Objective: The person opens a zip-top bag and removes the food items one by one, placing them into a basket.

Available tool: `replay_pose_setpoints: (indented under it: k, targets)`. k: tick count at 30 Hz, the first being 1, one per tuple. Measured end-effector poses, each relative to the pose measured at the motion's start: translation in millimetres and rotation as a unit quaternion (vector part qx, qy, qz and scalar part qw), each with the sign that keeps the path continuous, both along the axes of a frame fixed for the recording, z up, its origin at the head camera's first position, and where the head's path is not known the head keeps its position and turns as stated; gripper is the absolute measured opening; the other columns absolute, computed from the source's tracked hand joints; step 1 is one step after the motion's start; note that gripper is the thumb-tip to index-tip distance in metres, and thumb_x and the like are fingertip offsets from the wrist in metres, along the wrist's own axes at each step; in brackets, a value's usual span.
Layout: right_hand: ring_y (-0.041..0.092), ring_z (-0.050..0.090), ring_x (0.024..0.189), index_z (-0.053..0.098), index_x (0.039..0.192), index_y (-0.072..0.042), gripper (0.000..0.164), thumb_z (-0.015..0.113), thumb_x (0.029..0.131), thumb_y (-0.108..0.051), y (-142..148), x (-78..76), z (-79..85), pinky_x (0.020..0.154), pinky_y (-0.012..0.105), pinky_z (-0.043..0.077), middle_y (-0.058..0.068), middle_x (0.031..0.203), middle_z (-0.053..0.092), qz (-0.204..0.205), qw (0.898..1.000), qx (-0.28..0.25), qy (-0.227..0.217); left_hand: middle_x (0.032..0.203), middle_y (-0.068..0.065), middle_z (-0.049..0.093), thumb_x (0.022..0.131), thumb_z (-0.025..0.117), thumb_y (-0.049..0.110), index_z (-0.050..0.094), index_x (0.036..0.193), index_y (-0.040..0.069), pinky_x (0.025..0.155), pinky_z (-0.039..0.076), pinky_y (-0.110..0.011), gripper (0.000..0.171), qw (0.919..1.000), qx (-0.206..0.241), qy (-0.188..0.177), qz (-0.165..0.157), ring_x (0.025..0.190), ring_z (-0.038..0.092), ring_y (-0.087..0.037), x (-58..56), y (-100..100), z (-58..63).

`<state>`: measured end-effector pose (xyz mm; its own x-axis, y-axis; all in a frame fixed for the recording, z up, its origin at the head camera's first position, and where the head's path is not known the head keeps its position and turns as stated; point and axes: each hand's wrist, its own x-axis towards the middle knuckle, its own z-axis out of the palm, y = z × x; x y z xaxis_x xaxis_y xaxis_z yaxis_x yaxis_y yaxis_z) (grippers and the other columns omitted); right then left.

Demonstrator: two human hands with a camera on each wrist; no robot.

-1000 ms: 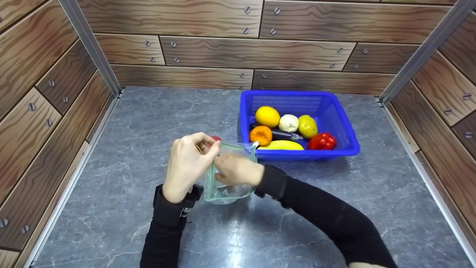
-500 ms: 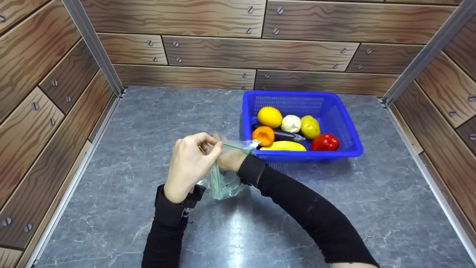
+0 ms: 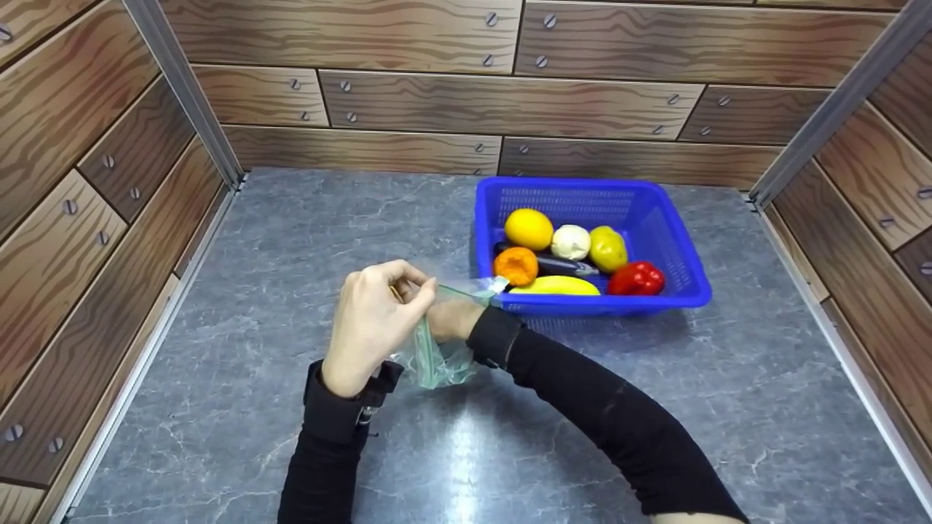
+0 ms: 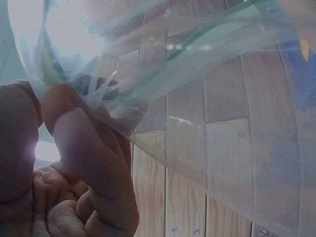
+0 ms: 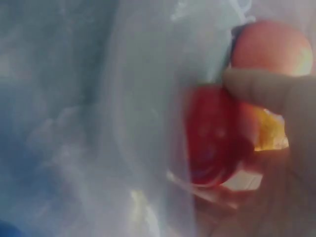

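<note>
A clear zip bag (image 3: 440, 370) with green seal strips is pinched at its upper edge between the thumb and fingers of my left hand (image 3: 375, 320). Its film (image 4: 207, 84) spreads across the left wrist view. My right hand (image 3: 451, 320) reaches into the mouth of the bag, its fingers hidden behind the left hand in the head view. Seen from the right wrist, it holds a glossy red rounded thing (image 5: 212, 136), thumb on top and fingers underneath. Close behind the thumb show a reddish-orange round thing (image 5: 271, 47) and a yellow piece (image 5: 270, 129).
Right of the bag stands a blue plastic basket (image 3: 604, 302). It holds an orange fruit (image 3: 516, 266), a yellow round fruit (image 3: 528, 229), a white bulb (image 3: 571, 242), a yellow-green fruit (image 3: 607, 249), an eggplant (image 3: 557, 264), a banana (image 3: 557, 285) and a red pepper (image 3: 636, 279).
My right hand has moved left and deeper into the bag, and the bag has bunched narrower. The red thing glimpsed behind the left hand is now hidden in the head view. The left hand stays put.
</note>
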<state>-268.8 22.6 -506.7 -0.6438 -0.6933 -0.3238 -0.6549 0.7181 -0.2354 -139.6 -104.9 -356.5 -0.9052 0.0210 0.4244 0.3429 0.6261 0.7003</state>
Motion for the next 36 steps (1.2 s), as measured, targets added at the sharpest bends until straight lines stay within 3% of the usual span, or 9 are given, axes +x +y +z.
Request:
replay_pose_setpoints:
  k: [2,6,10,14,19,22,24,29,36]
  targets:
    - [0.021,0.065,0.103,0.066,0.113,-0.010,0.031,0.052,0.097,-0.032,-0.9,19.3,24.0,0.093,0.035,0.052,0.008,0.114,0.071,-0.041,0.998,-0.006,-0.047,0.057,0.006,0.060,0.084,0.069,0.022,0.075,0.079,0.016,0.045,0.036,-0.021,0.009,1.0000,-0.001,0.000,-0.002,0.048,0.048,-0.006,0.1,-0.2,-0.1]
    - [0.027,0.067,0.099,0.064,0.109,-0.006,0.026,0.053,0.096,-0.026,1.2,40.9,41.8,0.087,0.040,0.054,0.012,0.112,0.070,-0.011,0.999,-0.036,0.005,0.058,0.006,0.061,0.084,0.069,0.020,0.075,0.079,0.014,0.045,0.036,-0.021,0.009,1.0000,0.006,0.005,-0.003,0.048,0.049,-0.006,0.0,-1.2,0.4]
    - [0.027,0.065,0.104,0.059,0.113,-0.005,0.029,0.060,0.091,-0.023,5.7,52.5,46.4,0.090,0.041,0.053,0.013,0.115,0.067,0.028,0.997,-0.038,0.064,0.058,0.005,0.061,0.084,0.069,0.020,0.075,0.079,0.015,0.046,0.037,-0.022,0.009,0.9999,0.009,0.006,-0.001,0.048,0.049,-0.007,0.0,-1.8,1.2]
    - [0.026,0.064,0.105,0.060,0.109,-0.007,0.034,0.071,0.082,-0.024,10.4,60.5,52.4,0.093,0.041,0.052,0.011,0.113,0.066,0.062,0.994,-0.046,0.080,0.058,0.006,0.061,0.084,0.069,0.021,0.075,0.078,0.016,0.046,0.035,-0.022,0.010,0.9999,0.010,0.006,0.003,0.048,0.048,-0.007,0.7,-2.5,1.3]
    - [0.019,0.063,0.084,0.060,0.097,-0.011,0.032,0.079,0.072,-0.019,16.0,69.8,70.4,0.075,0.032,0.053,0.004,0.092,0.065,0.075,0.992,-0.057,0.088,0.058,0.007,0.060,0.085,0.068,0.023,0.075,0.079,0.019,0.044,0.032,-0.022,0.010,0.9999,0.014,0.001,0.001,0.045,0.046,-0.008,1.5,-3.8,0.8]
    - [0.016,0.059,0.073,0.057,0.103,-0.012,0.041,0.080,0.071,-0.022,22.5,74.6,82.2,0.062,0.026,0.047,0.001,0.084,0.062,0.074,0.989,-0.080,0.102,0.058,0.008,0.060,0.085,0.068,0.023,0.074,0.079,0.019,0.043,0.031,-0.022,0.010,0.9998,0.019,-0.002,0.003,0.045,0.045,-0.009,1.5,-4.4,0.9]
    - [0.015,0.056,0.069,0.054,0.118,-0.011,0.055,0.079,0.071,-0.023,28.6,77.3,88.4,0.059,0.025,0.044,0.001,0.082,0.061,0.080,0.983,-0.114,0.117,0.058,0.007,0.060,0.085,0.069,0.023,0.074,0.079,0.019,0.043,0.032,-0.021,0.010,0.9997,0.022,-0.004,0.003,0.045,0.046,-0.009,1.5,-4.4,1.4]
    - [0.015,0.060,0.080,0.037,0.145,-0.011,0.088,0.080,0.069,-0.024,45.0,86.8,102.4,0.069,0.026,0.051,0.003,0.096,0.063,0.096,0.965,-0.195,0.147,0.059,0.007,0.061,0.085,0.069,0.024,0.074,0.079,0.018,0.044,0.033,-0.021,0.010,0.9996,0.028,-0.007,0.006,0.046,0.046,-0.009,1.0,-4.5,1.5]
    - [0.014,0.062,0.097,0.052,0.123,-0.013,0.060,0.078,0.071,-0.027,64.2,106.6,117.1,0.080,0.023,0.055,0.004,0.117,0.056,0.102,0.949,-0.254,0.153,0.060,0.007,0.061,0.085,0.069,0.023,0.074,0.078,0.019,0.045,0.034,-0.021,0.010,0.9996,0.028,-0.005,0.010,0.048,0.047,-0.008,0.2,-3.9,0.7]
